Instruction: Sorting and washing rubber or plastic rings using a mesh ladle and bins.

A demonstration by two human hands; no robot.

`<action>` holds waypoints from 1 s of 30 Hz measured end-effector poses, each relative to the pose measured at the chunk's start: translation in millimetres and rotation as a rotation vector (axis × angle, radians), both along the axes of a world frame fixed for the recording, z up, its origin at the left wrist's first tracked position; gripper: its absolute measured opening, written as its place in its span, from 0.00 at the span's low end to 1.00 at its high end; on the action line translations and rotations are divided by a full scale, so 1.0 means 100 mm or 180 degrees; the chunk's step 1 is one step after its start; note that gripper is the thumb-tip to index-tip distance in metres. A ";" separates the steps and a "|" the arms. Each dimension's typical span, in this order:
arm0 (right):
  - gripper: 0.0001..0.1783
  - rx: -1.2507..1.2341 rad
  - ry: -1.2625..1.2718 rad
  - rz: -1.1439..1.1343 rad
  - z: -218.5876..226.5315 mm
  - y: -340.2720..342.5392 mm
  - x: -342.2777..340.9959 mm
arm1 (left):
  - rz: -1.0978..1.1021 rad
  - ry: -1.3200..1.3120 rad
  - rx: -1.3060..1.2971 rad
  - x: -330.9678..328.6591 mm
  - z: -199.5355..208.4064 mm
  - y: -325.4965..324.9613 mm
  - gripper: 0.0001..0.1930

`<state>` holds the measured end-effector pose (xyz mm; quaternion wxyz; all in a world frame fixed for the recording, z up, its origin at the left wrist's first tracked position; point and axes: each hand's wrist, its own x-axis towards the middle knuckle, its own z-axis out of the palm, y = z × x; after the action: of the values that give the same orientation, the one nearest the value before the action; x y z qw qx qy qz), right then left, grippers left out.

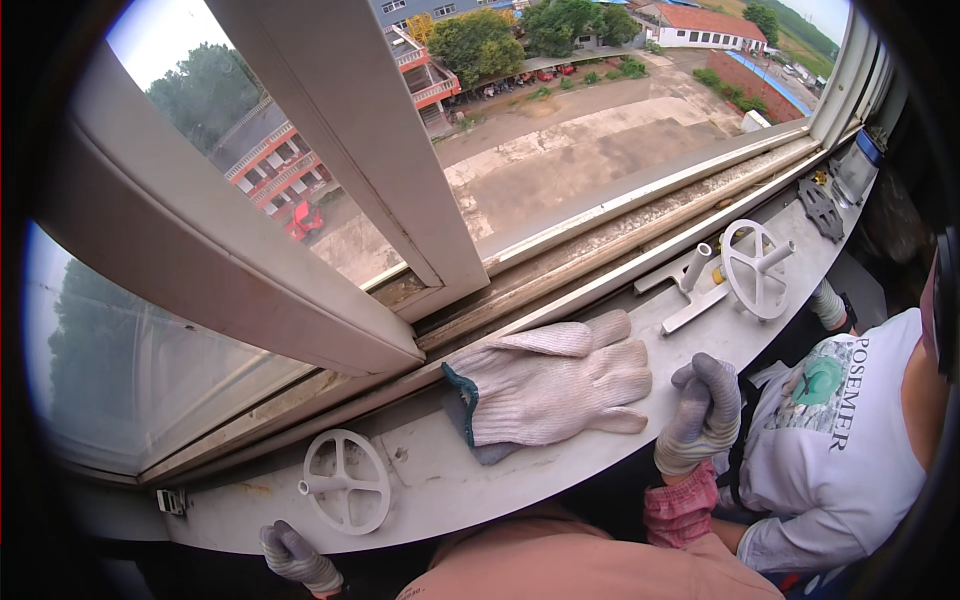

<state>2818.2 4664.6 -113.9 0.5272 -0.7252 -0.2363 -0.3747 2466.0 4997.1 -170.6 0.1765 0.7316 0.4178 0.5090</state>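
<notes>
My left hand (pixel 299 560), in a grey-and-white knit glove, is at the sill's near edge, low on the left. Its fingers are drawn together, with nothing visible in them. Close by, a pale handwheel (pixel 347 482) with a stubby shaft lies on the sill. My right hand (pixel 703 415), gloved alike below a red checked sleeve, is raised at the sill's edge. Its fingers are curled in, and no object shows there. Just left of it lie white work gloves (pixel 560 388) with a dark green cuff, stacked over a greyer one.
On the sill (pixel 540 480) farther right are a pale T-shaped pipe piece (pixel 690 290), another handwheel (pixel 757 270), a dark flat part (pixel 822 209) and a clear container (pixel 858 168). A co-worker in a white T-shirt (pixel 840 440) is at the right. Window frames (pixel 340 130) border the sill.
</notes>
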 end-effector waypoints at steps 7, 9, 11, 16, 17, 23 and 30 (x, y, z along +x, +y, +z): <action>0.16 -0.0023 0.0019 0.0017 -0.05 0.04 -0.03 | 0.0025 0.0028 -0.0033 -0.08 -0.07 0.05 0.13; 0.16 0.0048 0.0035 0.0037 -0.08 0.04 -0.03 | -0.0019 0.0008 -0.0057 -0.07 -0.05 0.04 0.13; 0.15 0.0028 0.0042 -0.0015 -0.09 0.03 -0.03 | -0.0089 -0.0012 -0.0035 -0.06 -0.05 0.04 0.14; 0.15 0.0074 0.0119 -0.0048 -0.17 0.05 -0.05 | -0.0033 -0.0009 -0.0105 -0.08 -0.10 0.04 0.14; 0.15 0.0101 0.0107 -0.0073 -0.20 0.04 -0.05 | -0.0052 -0.0027 -0.0117 -0.10 -0.12 0.06 0.15; 0.15 0.0326 0.0162 -0.0063 -0.29 0.08 -0.05 | 0.0050 0.0133 -0.0107 -0.12 -0.25 0.12 0.15; 0.15 0.0439 -0.0079 0.0018 -0.40 0.10 0.05 | 0.0049 0.0044 0.0018 -0.02 -0.38 0.18 0.14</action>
<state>2823.0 4674.7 -154.2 0.5740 -0.6817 -0.2185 -0.3975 2463.8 5014.9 -208.3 0.1676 0.7323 0.4232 0.5064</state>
